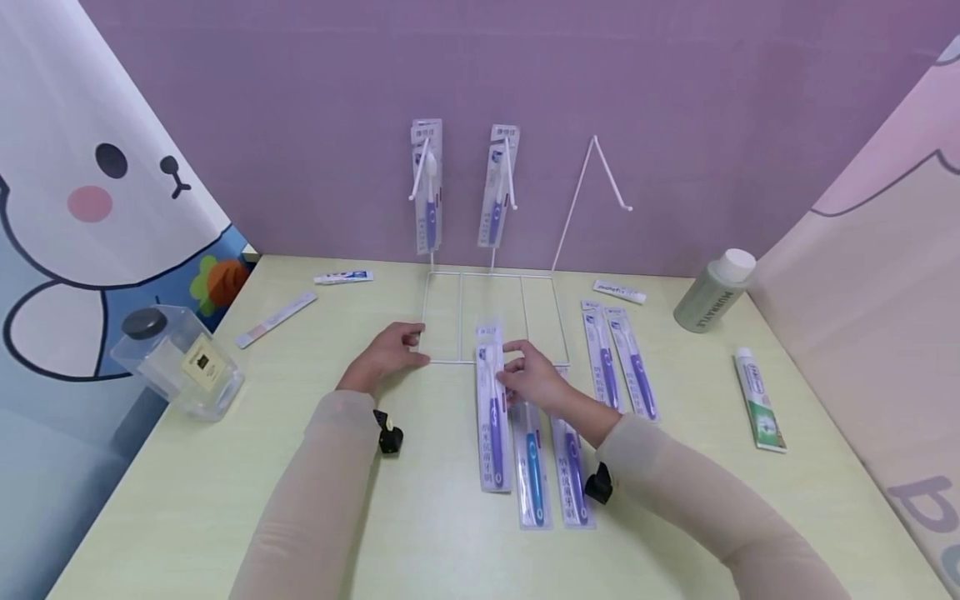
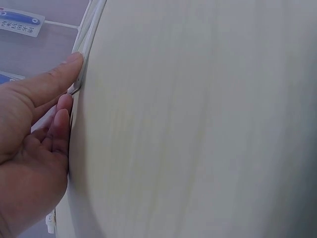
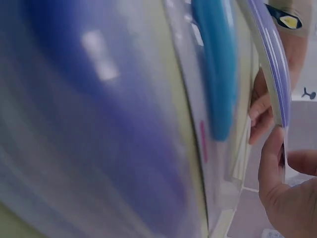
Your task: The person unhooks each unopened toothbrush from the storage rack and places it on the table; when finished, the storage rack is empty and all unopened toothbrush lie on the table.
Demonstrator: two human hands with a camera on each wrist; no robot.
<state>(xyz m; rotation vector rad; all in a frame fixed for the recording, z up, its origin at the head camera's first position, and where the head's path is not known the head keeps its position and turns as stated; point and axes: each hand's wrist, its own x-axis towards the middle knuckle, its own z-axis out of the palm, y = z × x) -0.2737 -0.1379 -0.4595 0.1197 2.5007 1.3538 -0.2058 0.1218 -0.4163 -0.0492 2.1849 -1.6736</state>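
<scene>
My left hand [image 1: 386, 358] pinches the front left corner of a white wire display rack [image 1: 491, 274], thumb on the wire in the left wrist view. With thumb and fingers, my right hand [image 1: 534, 379] pinches the edge of a packaged toothbrush [image 1: 493, 433] with a purple handle. That pack overlaps the rack's front bar in the head view. Beside it, under the right hand and forearm, lie a blue-handled packaged toothbrush [image 1: 534, 475] and a purple one [image 1: 573, 483]. Packaged toothbrushes hang on the rack's left hook [image 1: 420, 171] and middle hook [image 1: 510, 175]; the right hook [image 1: 613, 173] is bare.
Two more packaged toothbrushes [image 1: 600, 354] lie right of the rack. Small toothpaste tubes [image 1: 619, 292] and a narrow box [image 1: 277, 319] lie around it. A green bottle [image 1: 712, 292] and a green-white tube [image 1: 759, 400] are at right, a clear dark-capped bottle [image 1: 180, 362] at left.
</scene>
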